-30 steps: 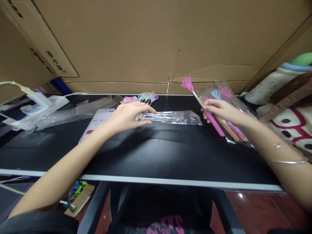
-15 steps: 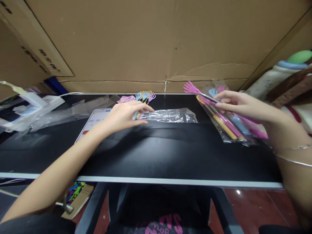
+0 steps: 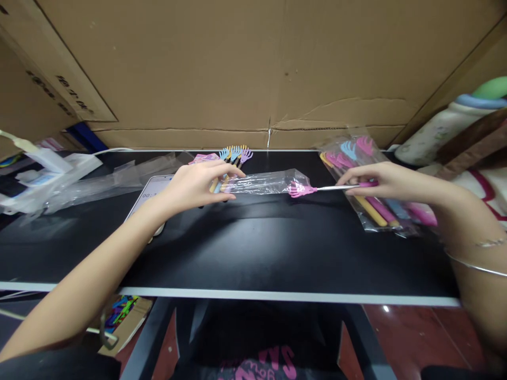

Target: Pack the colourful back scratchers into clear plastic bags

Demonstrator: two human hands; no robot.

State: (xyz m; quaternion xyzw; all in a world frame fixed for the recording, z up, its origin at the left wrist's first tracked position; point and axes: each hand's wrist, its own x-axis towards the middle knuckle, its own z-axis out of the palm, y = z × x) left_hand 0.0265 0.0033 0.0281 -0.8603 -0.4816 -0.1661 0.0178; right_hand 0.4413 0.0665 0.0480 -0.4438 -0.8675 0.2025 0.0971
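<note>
My right hand (image 3: 372, 182) is closed on the handle of a pink back scratcher (image 3: 303, 190), whose hand-shaped head points left. That head is at the right end of a narrow clear plastic bag (image 3: 265, 182); whether it is inside the bag or in front of it I cannot tell. My left hand (image 3: 209, 184) pinches the bag's left end between thumb and fingers. Bits of colour show in the bag near my left fingers. Beneath my right hand lies a larger clear bag of several back scratchers (image 3: 374, 211) in yellow, pink and blue.
More back scratcher heads (image 3: 236, 153) lie behind my left hand, beside a pink printed packet (image 3: 204, 158). A phone (image 3: 150, 192) is partly under my left arm. Clear plastic sleeves (image 3: 99, 184) and a white device (image 3: 55, 163) are at left. A bottle (image 3: 439, 132) stands at right.
My right hand has drawn the pink back scratcher out from over the large bag and swung it leftward and level, its head now at the narrow bag's end. My left hand has barely moved.
</note>
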